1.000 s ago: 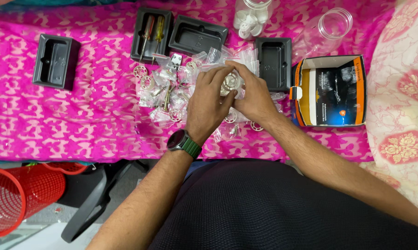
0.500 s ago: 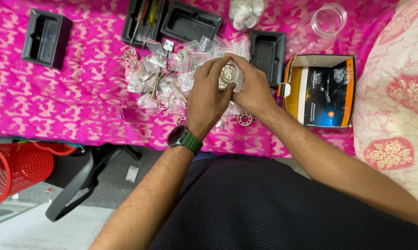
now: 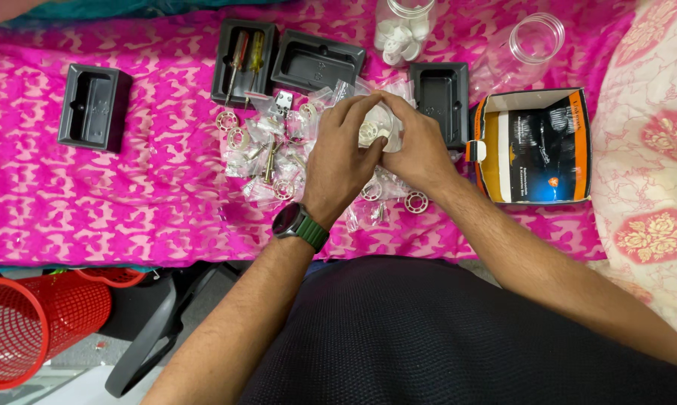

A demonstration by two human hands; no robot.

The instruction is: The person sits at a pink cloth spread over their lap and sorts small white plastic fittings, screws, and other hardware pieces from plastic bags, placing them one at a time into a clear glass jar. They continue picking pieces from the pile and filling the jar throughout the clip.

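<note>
Green-strapped watch [image 3: 299,226], dark shirt [image 3: 458,337]

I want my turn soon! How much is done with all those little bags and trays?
Done: two screwdrivers lie in one tray. In hand: both the left hand and right hand hold a small bag with a white ring inside. Left: many bags lie on the pink cloth, and three trays look empty.
</note>
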